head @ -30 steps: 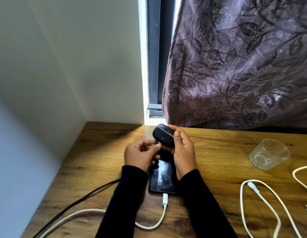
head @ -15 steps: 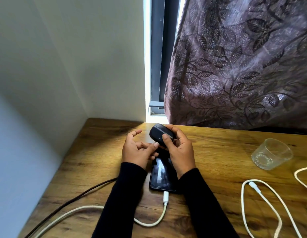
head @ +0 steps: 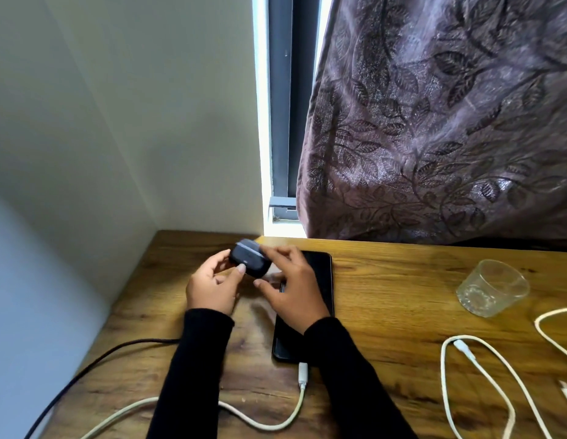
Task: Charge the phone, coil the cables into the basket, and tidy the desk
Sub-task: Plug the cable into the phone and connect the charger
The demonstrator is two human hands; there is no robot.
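One step looks done: near the desk's front edge a white cable is plugged into the phone. Loose cables at the right edge remain uncoiled; no basket shows. Farther back, left hand pinches a dark case; right hand's fingers are spread beside it.

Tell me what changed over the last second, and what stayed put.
The small dark case passed from the right hand to the left hand, which now pinches it left of the phone. The right hand let go and hovers open over the phone's screen. Unchanged: the phone lies flat with the white charging cable plugged in, and the glass lies tipped beside the loose white cable.
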